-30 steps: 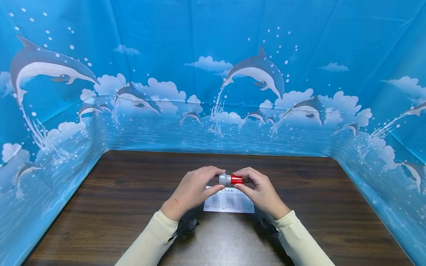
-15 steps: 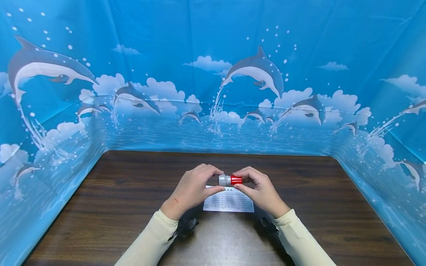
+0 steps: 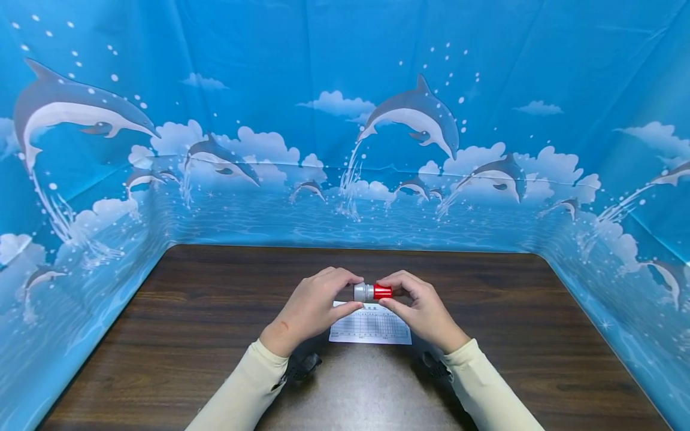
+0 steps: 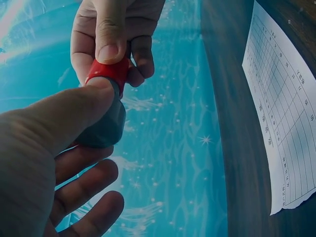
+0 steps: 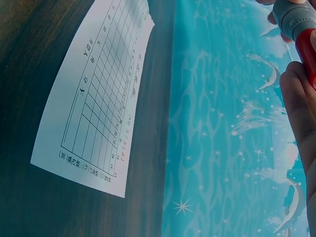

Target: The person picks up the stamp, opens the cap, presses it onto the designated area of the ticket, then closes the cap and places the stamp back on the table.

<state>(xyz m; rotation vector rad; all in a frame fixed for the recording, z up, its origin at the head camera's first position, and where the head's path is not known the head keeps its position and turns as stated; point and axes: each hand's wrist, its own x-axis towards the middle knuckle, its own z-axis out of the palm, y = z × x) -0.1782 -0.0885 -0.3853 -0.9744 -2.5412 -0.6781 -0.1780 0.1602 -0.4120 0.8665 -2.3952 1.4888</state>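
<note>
A small round stamp, with a glossy red part point(image 3: 383, 291) and a wider grey end point(image 3: 360, 292), lies level between my two hands, above the tabletop. My left hand point(image 3: 307, 308) pinches the grey end between thumb and forefinger; its other fingers spread loosely below in the left wrist view. From the other side, my right hand point(image 3: 423, 308) grips the red part with thumb and fingers. A ribbed grey collar point(image 5: 303, 23) shows between the two parts in the right wrist view. Under the hands lies a white printed form point(image 3: 372, 326) with a ruled grid.
The dark wood-grain table point(image 3: 215, 311) stretches out around the form. A blue curtain point(image 3: 269, 215) printed with dolphins and clouds stands along its back and both sides. Dark wrist devices point(image 3: 304, 366) hang under both sleeves.
Almost nothing differs: both hands keep their hold on the stamp in the same place, with only a very slight shift of the view.
</note>
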